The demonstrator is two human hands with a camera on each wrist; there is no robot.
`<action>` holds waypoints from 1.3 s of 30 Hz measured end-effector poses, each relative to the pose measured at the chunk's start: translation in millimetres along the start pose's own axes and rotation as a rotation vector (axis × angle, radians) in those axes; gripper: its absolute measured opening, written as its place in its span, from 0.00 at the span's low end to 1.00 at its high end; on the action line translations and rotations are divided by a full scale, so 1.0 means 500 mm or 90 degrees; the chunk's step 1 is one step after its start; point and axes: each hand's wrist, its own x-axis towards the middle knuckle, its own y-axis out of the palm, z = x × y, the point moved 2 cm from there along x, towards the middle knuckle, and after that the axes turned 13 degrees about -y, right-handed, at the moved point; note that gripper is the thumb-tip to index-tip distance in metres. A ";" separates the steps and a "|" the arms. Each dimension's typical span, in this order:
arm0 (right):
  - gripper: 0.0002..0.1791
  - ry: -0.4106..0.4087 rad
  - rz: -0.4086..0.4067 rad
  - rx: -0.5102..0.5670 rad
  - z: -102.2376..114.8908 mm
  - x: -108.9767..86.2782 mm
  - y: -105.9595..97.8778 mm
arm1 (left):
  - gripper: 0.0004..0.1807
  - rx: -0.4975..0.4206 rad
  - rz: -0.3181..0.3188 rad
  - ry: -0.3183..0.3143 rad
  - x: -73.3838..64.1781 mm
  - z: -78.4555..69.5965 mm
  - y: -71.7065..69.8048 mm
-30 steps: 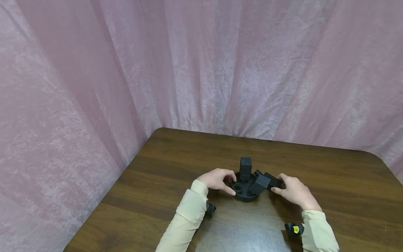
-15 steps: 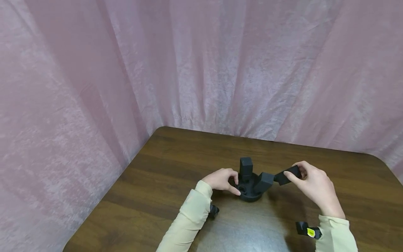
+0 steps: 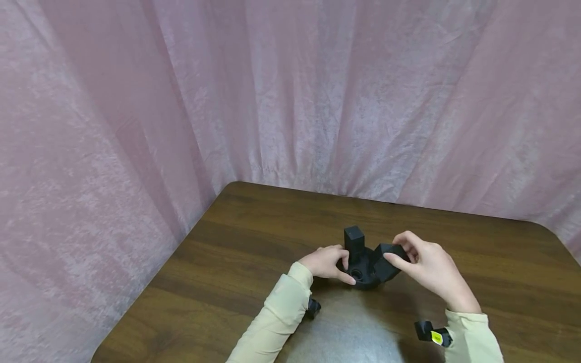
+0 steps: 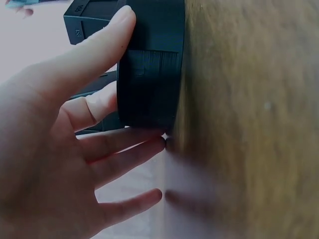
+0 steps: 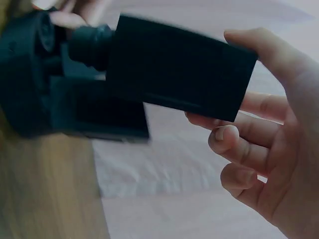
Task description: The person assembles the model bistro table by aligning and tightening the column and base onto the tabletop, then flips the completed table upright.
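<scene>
A round black base (image 3: 365,286) with raised sides and circular sockets sits on the table. My left hand (image 3: 328,262) grips its left side, thumb on the near rim and fingers round the far side. One black rectangular block (image 3: 354,239) stands up from the base at the back; another block (image 5: 102,109) stands from its right side. My right hand (image 3: 431,267) pinches a loose black block (image 5: 177,64) by its outer end. A round, ridged peg (image 5: 89,47) on that block points toward the base, close to a socket (image 5: 46,31).
The brown wooden table (image 3: 227,282) has a rounded far corner on the left. Pink curtains (image 3: 308,101) hang behind it and along the left side. Small black cameras (image 3: 313,308) are strapped to both wrists.
My right hand drew the block away to the right, turned it, then brought it back over the base, its peg end toward the sockets. My left hand has kept its grip on the base.
</scene>
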 end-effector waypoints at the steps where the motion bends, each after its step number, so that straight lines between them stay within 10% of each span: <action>1: 0.20 -0.012 -0.001 -0.004 0.004 0.004 0.007 | 0.19 -0.002 0.003 0.002 -0.001 0.001 0.000; 21: 0.22 -0.173 0.033 0.043 0.045 0.026 0.072 | 0.17 -0.088 0.020 0.049 0.007 0.032 -0.009; 30: 0.22 -0.156 0.151 0.068 0.043 0.023 0.077 | 0.15 -0.082 0.029 0.047 0.010 0.033 -0.010; 39: 0.22 -0.171 0.129 0.062 0.037 0.024 0.083 | 0.15 -0.082 0.032 0.046 0.014 0.037 -0.006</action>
